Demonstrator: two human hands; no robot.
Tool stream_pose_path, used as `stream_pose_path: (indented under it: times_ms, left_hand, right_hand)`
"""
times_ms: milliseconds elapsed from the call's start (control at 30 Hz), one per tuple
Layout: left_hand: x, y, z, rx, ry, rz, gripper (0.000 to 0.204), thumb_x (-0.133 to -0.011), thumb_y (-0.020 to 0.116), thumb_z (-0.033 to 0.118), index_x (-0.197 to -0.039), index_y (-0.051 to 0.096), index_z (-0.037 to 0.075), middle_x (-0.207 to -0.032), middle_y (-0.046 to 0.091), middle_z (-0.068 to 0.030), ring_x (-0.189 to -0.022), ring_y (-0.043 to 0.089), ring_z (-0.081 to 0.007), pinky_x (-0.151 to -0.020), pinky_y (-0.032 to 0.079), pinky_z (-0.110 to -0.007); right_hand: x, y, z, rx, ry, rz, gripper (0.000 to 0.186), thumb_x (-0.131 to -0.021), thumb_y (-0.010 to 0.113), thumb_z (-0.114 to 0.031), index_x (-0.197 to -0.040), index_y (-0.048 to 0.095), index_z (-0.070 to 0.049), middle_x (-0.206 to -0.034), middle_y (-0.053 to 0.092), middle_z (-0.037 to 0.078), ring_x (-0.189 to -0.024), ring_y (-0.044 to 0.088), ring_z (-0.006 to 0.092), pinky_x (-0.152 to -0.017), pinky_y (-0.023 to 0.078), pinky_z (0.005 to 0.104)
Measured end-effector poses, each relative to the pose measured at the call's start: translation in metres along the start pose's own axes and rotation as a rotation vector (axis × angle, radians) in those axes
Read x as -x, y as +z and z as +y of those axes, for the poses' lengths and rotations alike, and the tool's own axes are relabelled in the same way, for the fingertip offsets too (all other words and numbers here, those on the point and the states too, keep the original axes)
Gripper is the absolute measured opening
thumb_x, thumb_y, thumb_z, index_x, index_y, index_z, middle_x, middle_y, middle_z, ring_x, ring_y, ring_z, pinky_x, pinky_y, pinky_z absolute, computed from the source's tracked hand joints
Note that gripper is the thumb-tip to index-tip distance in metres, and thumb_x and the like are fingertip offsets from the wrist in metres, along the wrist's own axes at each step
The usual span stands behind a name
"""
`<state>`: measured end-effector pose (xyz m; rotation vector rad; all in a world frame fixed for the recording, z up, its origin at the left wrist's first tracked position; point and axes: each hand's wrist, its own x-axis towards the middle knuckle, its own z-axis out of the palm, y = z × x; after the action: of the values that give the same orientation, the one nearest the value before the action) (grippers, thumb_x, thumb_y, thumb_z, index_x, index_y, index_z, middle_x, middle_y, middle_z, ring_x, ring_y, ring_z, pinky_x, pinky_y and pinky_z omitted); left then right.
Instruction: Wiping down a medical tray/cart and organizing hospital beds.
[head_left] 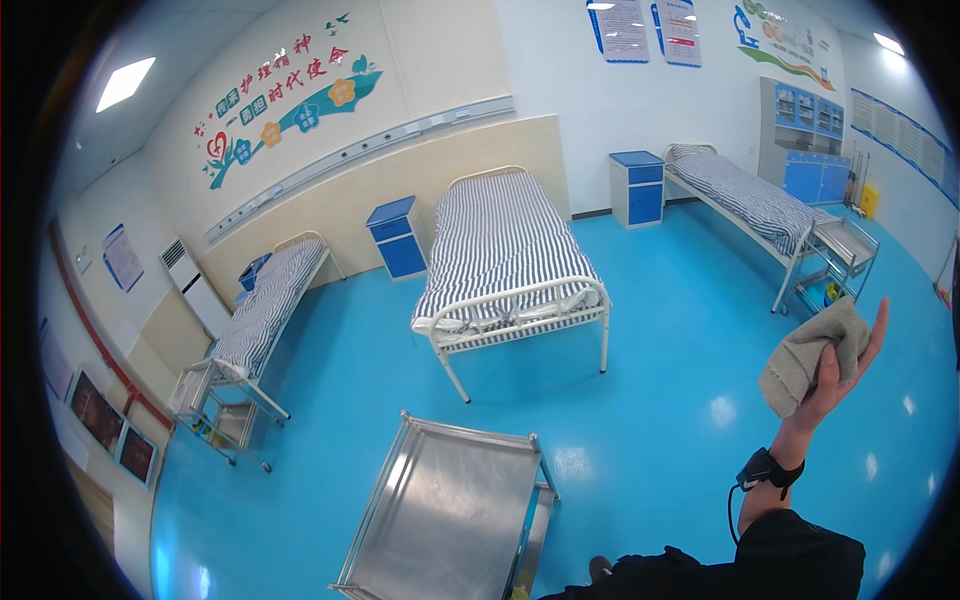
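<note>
Raised at the right, my right hand (840, 379) is closed on a folded grey cloth (806, 357). The thumb presses on the cloth, and one finger sticks out past it, pointing up. A black band with a cable (768, 468) circles that wrist, above a black sleeve. My left hand is out of view. To the left of my arm, at the bottom, stands a stainless steel trolley (445, 500) with a bare metal top.
Ahead is a bed (505, 235) with striped bedding and a white frame. Other striped beds stand left (270, 305) and right (745, 190), each with a metal cart at its foot. Blue-and-white bedside cabinets (398, 237) line the wall. The floor (660, 320) is blue.
</note>
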<state>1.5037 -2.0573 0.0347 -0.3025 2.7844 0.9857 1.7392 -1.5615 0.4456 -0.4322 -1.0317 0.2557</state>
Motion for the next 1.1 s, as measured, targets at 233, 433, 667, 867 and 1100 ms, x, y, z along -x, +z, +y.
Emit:
stream_pose_path:
  times_ms: [233,433,667,867,1100]
  left_hand:
    - [-0.014,0.006,-0.015,-0.043,0.064,0.015,0.039,-0.081,0.047,0.023,-0.106,0.046,-0.008,-0.098,0.055,-0.0257,-0.090,0.052,-0.0369,-0.079,0.041,-0.042]
    - [-0.019,0.010,-0.025,-0.068,0.100,-0.048,0.033,-0.082,0.045,0.023,-0.099,0.052,-0.004,-0.091,0.058,-0.0230,-0.084,0.054,-0.0359,-0.074,0.042,-0.042]
    - [-0.074,0.065,-0.171,-0.128,0.518,0.028,0.028,-0.084,0.041,0.022,-0.084,0.059,0.000,-0.076,0.061,-0.0175,-0.071,0.056,-0.0332,-0.065,0.044,-0.042]
    - [-0.045,0.041,-0.074,0.018,0.298,0.151,0.028,-0.086,0.041,0.019,-0.080,0.057,-0.003,-0.072,0.061,-0.0133,-0.066,0.057,-0.0263,-0.060,0.047,-0.038]
    - [-0.067,0.039,-0.091,-0.206,0.436,0.028,0.018,-0.080,0.044,0.010,-0.082,0.056,-0.004,-0.073,0.061,-0.0182,-0.067,0.059,-0.0306,-0.061,0.048,-0.038]
  right_hand:
    - [0.009,-0.001,0.010,-0.040,0.028,-0.038,0.067,-0.069,0.061,-0.029,-0.125,0.035,-0.003,-0.107,0.043,0.008,-0.093,0.045,0.0168,-0.083,0.038,0.0287]
    - [0.019,0.002,0.021,-0.065,0.032,-0.139,0.055,-0.071,0.061,-0.024,-0.117,0.039,-0.003,-0.107,0.042,0.008,-0.097,0.042,0.0163,-0.087,0.034,0.0284]
    - [0.029,0.011,0.033,-0.096,0.094,-0.202,0.050,-0.071,0.061,-0.020,-0.114,0.041,-0.005,-0.108,0.040,0.007,-0.097,0.041,0.0169,-0.088,0.032,0.0293]
    - [0.046,0.027,0.041,-0.048,0.151,-0.304,0.047,-0.071,0.061,-0.020,-0.111,0.042,-0.004,-0.107,0.041,0.008,-0.097,0.041,0.0179,-0.088,0.033,0.0301]
    - [0.162,0.139,0.086,-0.362,0.895,-0.988,0.043,-0.073,0.061,-0.011,-0.112,0.040,-0.009,-0.099,0.049,0.010,-0.090,0.051,0.0181,-0.074,0.045,0.0294]
